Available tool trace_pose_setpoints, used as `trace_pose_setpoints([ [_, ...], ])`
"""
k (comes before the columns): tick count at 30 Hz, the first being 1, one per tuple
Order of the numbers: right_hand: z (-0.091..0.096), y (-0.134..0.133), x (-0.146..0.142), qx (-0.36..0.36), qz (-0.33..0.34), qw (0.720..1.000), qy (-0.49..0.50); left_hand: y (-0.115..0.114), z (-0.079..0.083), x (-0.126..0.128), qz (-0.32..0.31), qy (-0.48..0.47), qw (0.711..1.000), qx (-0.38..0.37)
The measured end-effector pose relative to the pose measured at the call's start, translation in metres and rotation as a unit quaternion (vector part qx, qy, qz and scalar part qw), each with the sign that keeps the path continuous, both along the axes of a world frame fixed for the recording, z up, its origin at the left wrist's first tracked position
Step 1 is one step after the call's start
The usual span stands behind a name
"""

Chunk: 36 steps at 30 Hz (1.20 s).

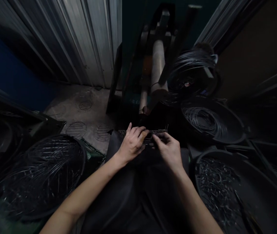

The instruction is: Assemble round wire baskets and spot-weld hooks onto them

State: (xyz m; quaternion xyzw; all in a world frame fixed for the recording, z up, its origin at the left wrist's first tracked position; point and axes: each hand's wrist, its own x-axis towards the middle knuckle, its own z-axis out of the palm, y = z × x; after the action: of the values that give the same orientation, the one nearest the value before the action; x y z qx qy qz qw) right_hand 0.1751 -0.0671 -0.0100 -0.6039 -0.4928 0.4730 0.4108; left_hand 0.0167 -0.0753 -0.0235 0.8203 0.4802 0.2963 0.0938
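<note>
A dark wire grid (162,131), seen almost edge-on, is held low over my lap. My left hand (133,139) grips its left part with the fingers curled over the wires and the thumb side toward the middle. On the right, my right hand (167,146) pinches the grid between thumb and bent fingers; the fingertips are partly in shadow. The far part of the grid is lost against the dark background. Beneath both hands a black apron (140,191) covers my legs.
A machine with a thick metal cylinder (158,61) stands ahead. Round wire grids (76,130) lie on the floor at left. A tub of wire pieces (81,182) stands left; at right are a tub with coiled wire (238,138) and one with bent metal pieces (257,182).
</note>
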Motion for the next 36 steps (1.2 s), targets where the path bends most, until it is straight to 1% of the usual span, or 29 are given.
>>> trace_pose_setpoints([
  [3, -0.004, -0.004, -0.005, 0.030, -0.008, 0.999, 0.017, 0.001, 0.001, 0.000, 0.002, -0.012, 1.000, -0.003],
  [7, -0.012, -0.008, -0.012, 0.084, -0.041, 0.995, -0.018, 0.003, 0.001, -0.001, 0.003, -0.042, 0.999, 0.012],
  [10, -0.016, -0.006, -0.016, 0.114, -0.054, 0.991, -0.037, 0.006, -0.002, -0.002, 0.007, -0.058, 0.998, 0.025],
  [14, -0.018, 0.002, -0.020, 0.131, -0.047, 0.989, -0.042, 0.014, -0.005, -0.006, 0.013, -0.055, 0.998, 0.041],
  [19, -0.017, 0.014, -0.025, 0.159, -0.041, 0.984, -0.063, 0.025, -0.003, -0.012, 0.014, -0.064, 0.996, 0.055],
  [24, -0.016, 0.026, -0.027, 0.195, -0.038, 0.976, -0.091, 0.037, -0.001, -0.015, 0.005, -0.092, 0.994, 0.053],
  [28, -0.013, 0.034, -0.028, 0.223, -0.023, 0.969, -0.109, 0.044, -0.002, -0.016, 0.010, -0.101, 0.994, 0.047],
  [36, -0.013, 0.043, -0.032, 0.234, -0.022, 0.965, -0.114, 0.052, -0.001, -0.020, 0.020, -0.097, 0.994, 0.054],
])
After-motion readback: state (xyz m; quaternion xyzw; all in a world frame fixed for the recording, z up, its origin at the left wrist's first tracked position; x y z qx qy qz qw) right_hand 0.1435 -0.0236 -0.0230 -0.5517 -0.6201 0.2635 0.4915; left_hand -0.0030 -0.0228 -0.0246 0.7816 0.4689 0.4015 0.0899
